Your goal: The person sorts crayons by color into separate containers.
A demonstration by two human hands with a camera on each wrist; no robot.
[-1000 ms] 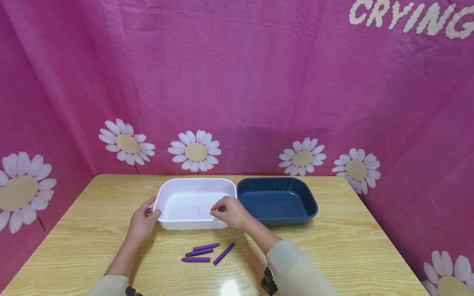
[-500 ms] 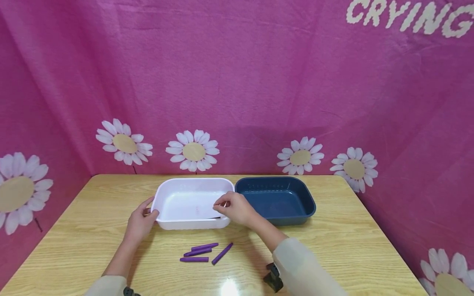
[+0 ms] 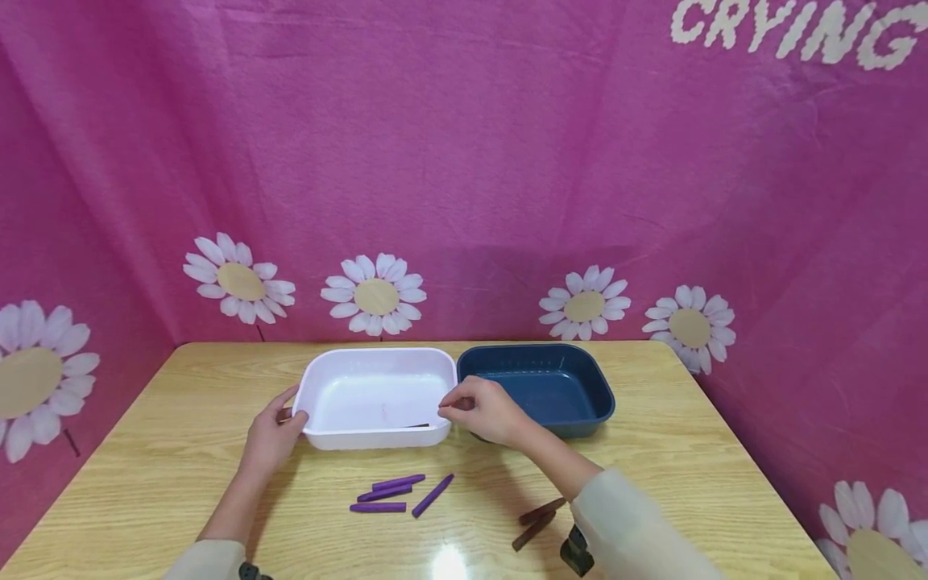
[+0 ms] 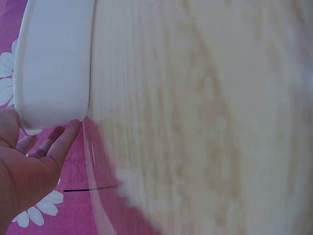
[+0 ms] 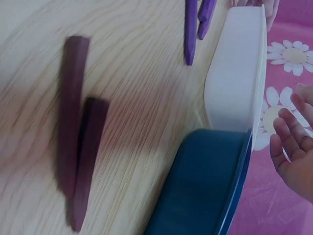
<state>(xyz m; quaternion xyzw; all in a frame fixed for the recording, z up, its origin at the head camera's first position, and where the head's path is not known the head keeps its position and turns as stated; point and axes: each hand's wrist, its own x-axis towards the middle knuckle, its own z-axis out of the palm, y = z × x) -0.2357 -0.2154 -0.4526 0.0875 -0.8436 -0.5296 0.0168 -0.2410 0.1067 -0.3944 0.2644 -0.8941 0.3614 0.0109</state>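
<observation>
Holding the white tray [image 3: 370,441] (crayon [image 3: 419,425] inside) is the left hand [image 3: 272,437].

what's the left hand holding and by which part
The left hand grips the white rectangular bin by its left end, toward the near corner.

I see just a sliver of a dark stick [image 3: 418,425] past the rim of the white tray [image 3: 377,440]; the right wrist view crops the right hand [image 5: 299,164] and navy tray [image 5: 195,181].
</observation>
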